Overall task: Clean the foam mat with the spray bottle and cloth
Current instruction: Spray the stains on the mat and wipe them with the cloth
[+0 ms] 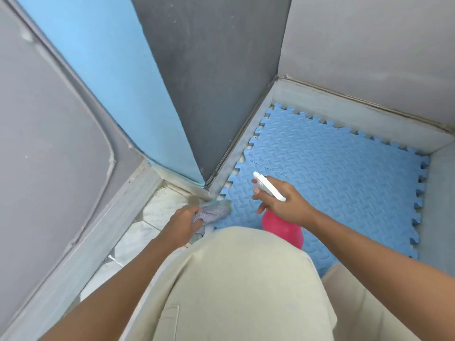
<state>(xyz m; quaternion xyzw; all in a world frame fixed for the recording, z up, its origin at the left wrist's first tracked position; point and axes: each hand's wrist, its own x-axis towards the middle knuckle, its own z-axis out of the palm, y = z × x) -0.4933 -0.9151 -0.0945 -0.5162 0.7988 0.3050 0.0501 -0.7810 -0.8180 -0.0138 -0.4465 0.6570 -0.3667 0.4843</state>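
Note:
A blue foam mat [339,168] with puzzle-tooth edges lies on the floor in a corner, right of centre. My right hand [283,203] holds a spray bottle [283,230] above the mat's near left part; its body is pink, its head white with the nozzle pointing up-left. My left hand [183,223] is closed on a bunched grey-lilac cloth [214,211] that rests at the mat's near left corner, by the wall's edge.
A dark grey wall [209,82] with a pale skirting [246,134] borders the mat on the left, and a light grey wall [369,45] runs behind it. White floor tiles [147,230] lie on the left. My knee in beige trousers [241,286] fills the foreground.

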